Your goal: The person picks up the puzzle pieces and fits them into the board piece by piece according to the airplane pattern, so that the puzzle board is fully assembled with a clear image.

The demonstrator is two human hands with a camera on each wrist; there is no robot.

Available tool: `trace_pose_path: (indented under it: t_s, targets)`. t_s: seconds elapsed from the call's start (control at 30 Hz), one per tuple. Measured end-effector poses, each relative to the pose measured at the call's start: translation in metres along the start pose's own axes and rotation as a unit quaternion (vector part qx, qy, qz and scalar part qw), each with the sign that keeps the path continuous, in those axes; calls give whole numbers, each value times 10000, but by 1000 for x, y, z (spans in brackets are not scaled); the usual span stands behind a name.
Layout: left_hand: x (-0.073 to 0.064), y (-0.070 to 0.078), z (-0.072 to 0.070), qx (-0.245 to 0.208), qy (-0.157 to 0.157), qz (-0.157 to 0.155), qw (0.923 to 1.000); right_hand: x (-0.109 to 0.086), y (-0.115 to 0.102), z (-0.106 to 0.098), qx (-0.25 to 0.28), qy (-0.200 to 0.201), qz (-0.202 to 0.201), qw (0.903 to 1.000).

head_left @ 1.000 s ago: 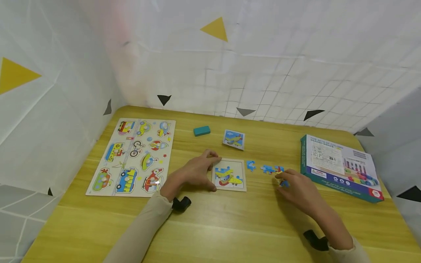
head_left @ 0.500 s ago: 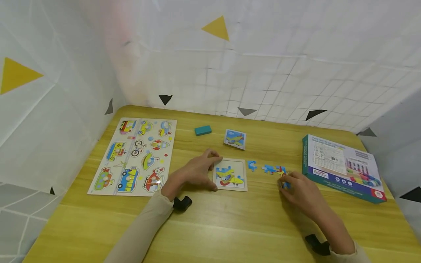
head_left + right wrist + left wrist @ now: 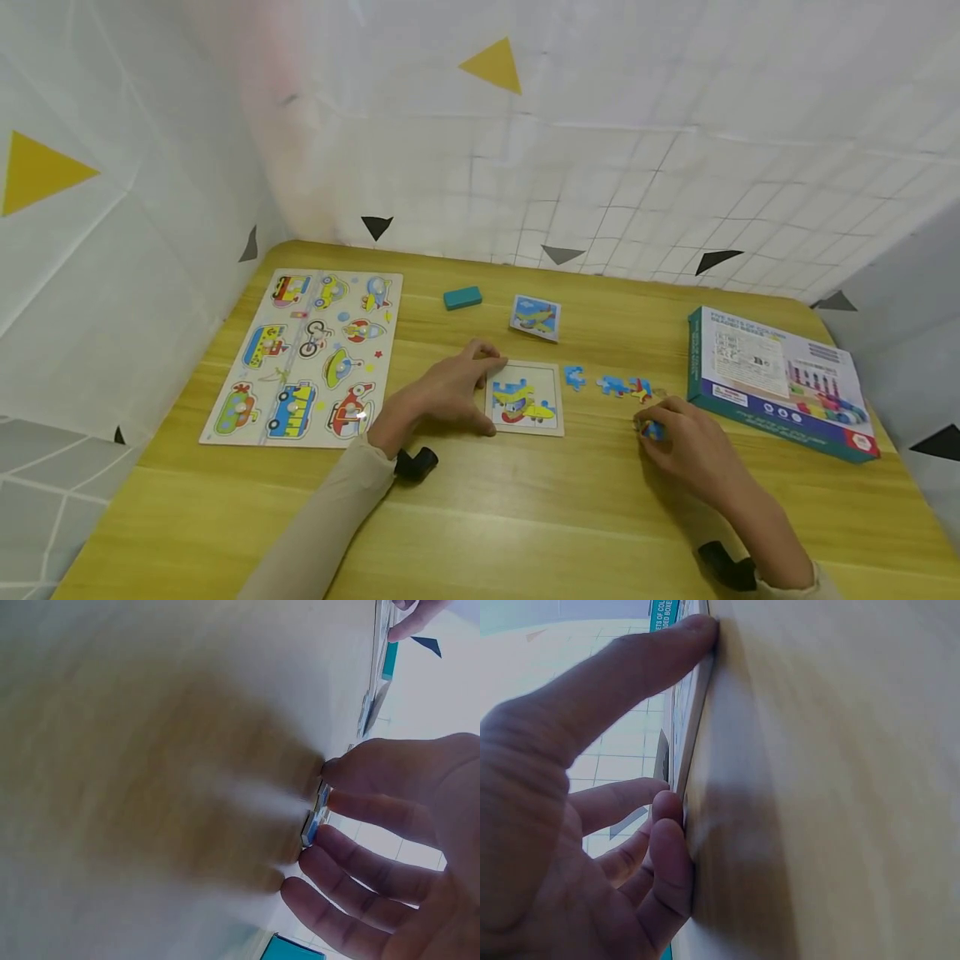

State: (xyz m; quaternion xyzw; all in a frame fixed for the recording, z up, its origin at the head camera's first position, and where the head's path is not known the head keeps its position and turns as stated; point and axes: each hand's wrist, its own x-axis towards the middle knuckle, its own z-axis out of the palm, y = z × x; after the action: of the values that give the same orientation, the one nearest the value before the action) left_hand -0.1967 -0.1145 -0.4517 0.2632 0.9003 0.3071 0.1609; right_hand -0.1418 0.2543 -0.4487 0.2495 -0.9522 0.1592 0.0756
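My left hand (image 3: 446, 390) holds the left side of a small square jigsaw board (image 3: 542, 382), thumb at the near corner and index finger at the far one. Part of a yellow airplane picture fills the board; its upper part is bare wood. In the left wrist view, the thumb (image 3: 656, 664) and curled fingertips meet the board's edge. My right hand (image 3: 690, 442) pinches a blue jigsaw piece (image 3: 652, 431) low over the table, partly hidden by the fingers. Beyond it lie a red-and-yellow piece (image 3: 641, 388), a blue piece (image 3: 613, 386) and another blue piece (image 3: 574, 377).
A picture card (image 3: 536, 317) of the airplane lies behind the board, beside a teal block (image 3: 462, 297). On the left is a large vehicle peg puzzle (image 3: 303, 358). A bead-game box (image 3: 780, 383) lies at the right, close to my right hand. White sheeting surrounds the table.
My right hand has drawn slightly toward me and right with the blue piece, uncovering more of the red-and-yellow piece. My left hand keeps its place on the board.
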Motion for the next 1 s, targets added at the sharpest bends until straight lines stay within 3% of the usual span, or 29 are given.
trace_pose_path:
  t_s: [0.3, 0.6, 1.0]
  targets:
    - [0, 0, 1, 30, -12, -3, 10000, 4, -1, -4, 173, -324, 299, 9989]
    - [0, -1, 1, 30, -1, -66, 10000, 7, 0, -5, 136, -343, 281, 9989]
    - [0, -3, 2, 78, 3, 6, 10000, 10, 0, -9, 261, -662, 187, 9973]
